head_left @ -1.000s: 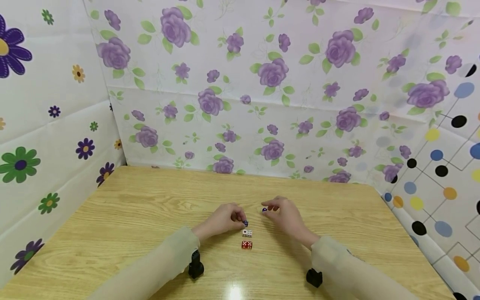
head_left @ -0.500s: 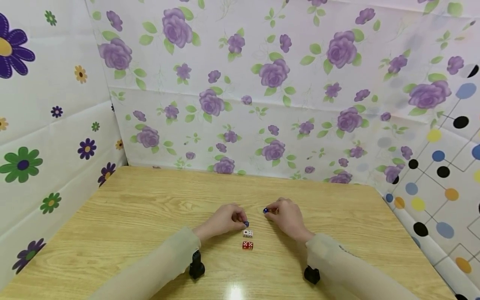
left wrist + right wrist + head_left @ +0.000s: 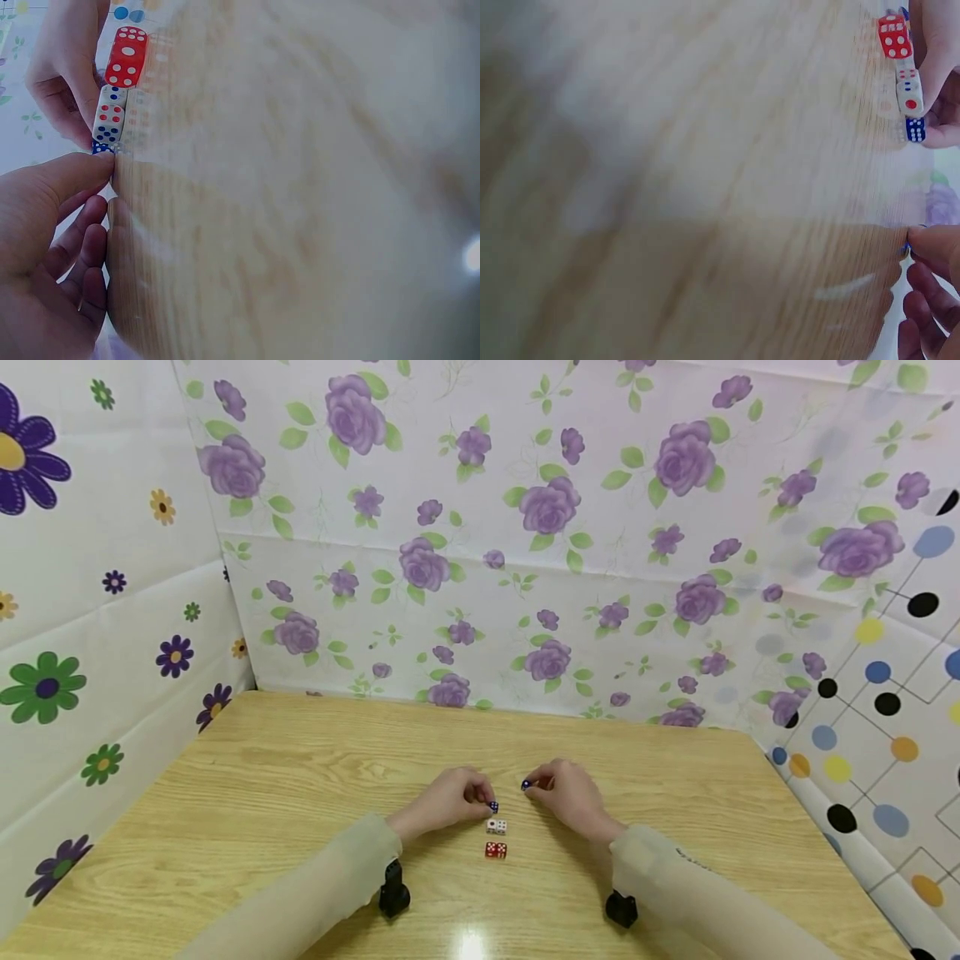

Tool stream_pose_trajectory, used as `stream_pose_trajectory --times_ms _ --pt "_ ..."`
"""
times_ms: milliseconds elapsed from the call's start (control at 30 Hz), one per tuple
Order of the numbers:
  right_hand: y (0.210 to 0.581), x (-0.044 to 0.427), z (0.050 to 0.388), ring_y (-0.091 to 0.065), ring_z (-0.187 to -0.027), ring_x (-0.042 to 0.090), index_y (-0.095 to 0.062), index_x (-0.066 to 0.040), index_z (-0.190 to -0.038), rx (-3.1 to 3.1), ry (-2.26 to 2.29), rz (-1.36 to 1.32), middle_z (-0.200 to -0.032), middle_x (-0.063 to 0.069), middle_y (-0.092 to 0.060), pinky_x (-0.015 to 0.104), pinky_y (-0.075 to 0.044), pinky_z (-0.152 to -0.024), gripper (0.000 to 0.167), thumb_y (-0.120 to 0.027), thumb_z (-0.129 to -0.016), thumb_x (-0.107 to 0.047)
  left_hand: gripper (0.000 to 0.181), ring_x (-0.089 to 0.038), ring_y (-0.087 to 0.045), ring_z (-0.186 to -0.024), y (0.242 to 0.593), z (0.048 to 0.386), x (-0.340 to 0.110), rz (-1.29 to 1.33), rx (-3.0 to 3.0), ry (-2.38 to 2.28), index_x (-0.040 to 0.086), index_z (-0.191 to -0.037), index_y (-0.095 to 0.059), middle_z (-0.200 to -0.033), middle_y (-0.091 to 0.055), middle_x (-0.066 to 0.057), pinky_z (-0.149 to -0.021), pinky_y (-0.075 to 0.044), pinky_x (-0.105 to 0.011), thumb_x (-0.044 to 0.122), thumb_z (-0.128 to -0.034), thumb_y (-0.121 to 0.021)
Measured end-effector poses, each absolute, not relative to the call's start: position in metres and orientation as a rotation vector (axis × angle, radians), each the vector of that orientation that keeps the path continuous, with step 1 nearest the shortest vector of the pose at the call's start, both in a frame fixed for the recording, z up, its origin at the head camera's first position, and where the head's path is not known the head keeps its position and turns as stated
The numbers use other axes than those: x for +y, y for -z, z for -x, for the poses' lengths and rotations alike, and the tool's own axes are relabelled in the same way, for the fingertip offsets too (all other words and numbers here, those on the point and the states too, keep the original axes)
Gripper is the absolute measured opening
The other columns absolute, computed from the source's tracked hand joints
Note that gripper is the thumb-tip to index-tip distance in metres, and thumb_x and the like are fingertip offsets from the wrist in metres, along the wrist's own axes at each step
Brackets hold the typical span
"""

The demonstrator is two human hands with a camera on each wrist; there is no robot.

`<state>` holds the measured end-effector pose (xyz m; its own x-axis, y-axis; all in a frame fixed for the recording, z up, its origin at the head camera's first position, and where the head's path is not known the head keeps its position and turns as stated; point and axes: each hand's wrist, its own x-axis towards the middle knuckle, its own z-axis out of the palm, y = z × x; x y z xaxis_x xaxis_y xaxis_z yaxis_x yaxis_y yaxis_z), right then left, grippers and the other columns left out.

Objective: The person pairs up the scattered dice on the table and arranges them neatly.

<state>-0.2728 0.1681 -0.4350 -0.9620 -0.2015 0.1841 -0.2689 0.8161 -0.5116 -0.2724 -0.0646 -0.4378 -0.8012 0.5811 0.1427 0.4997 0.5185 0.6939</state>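
With thumb and fingertips, my left hand [image 3: 447, 797] pinches a dark blue die [image 3: 492, 807] with white pips on the table. My right hand [image 3: 567, 793] pinches a second blue die [image 3: 526, 785], a short gap to the right and slightly farther away. Just nearer than the left blue die are two white dice [image 3: 497, 827] side by side. Two red dice [image 3: 496, 850] sit side by side closer still. In the right wrist view the left-hand blue die [image 3: 915, 129] shows clearly, while the right-hand die [image 3: 907, 247] is mostly hidden behind the fingers.
Everything rests on a light wood-grain table [image 3: 315, 760]. A rose-patterned cloth [image 3: 420, 610] hangs behind its far edge, with patterned cloths on both sides. Black wrist cameras [image 3: 393, 893] are strapped under both cuffs.
The right hand's fingers, spread around the blue die at first, have closed on it and shifted it slightly left and nearer. The left hand holds its place at the other blue die.
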Motion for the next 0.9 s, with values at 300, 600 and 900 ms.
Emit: stream_pose_trajectory --times_ms 300,600,900 --pt "0.435 0.161 0.263 -0.056 -0.068 0.004 -0.079 -0.02 -0.093 -2.867 -0.97 -0.521 -0.082 -0.008 -0.072 0.02 -0.046 -0.061 0.008 -0.077 -0.085 -0.02 0.005 -0.007 -0.058 -0.078 0.438 0.274 -0.064 -0.956 2.638 -1.166 0.009 -0.089 -0.072 -0.09 -0.064 -0.004 -0.071 -0.048 -0.019 0.009 -0.086 -0.075" --pt "0.434 0.155 0.25 -0.055 -0.071 0.006 -0.079 -0.02 -0.094 -2.883 -0.998 -0.597 -0.082 -0.006 -0.069 0.021 -0.045 -0.061 0.008 -0.077 -0.086 -0.018 0.005 -0.01 -0.058 -0.079 0.436 0.272 -0.063 -0.956 2.643 -1.145 0.008 -0.09 -0.072 -0.092 -0.065 -0.006 -0.071 -0.047 -0.02 0.009 -0.0863 -0.075" --pt "0.437 0.151 0.248 -0.055 -0.072 0.007 -0.079 -0.019 -0.093 -2.899 -1.027 -0.602 -0.083 -0.005 -0.067 0.02 -0.045 -0.061 0.009 -0.078 -0.085 -0.017 0.005 -0.01 -0.057 -0.078 0.439 0.273 -0.064 -0.949 2.65 -1.158 0.008 -0.089 -0.072 -0.09 -0.064 -0.005 -0.071 -0.047 -0.019 0.008 -0.0852 -0.076"
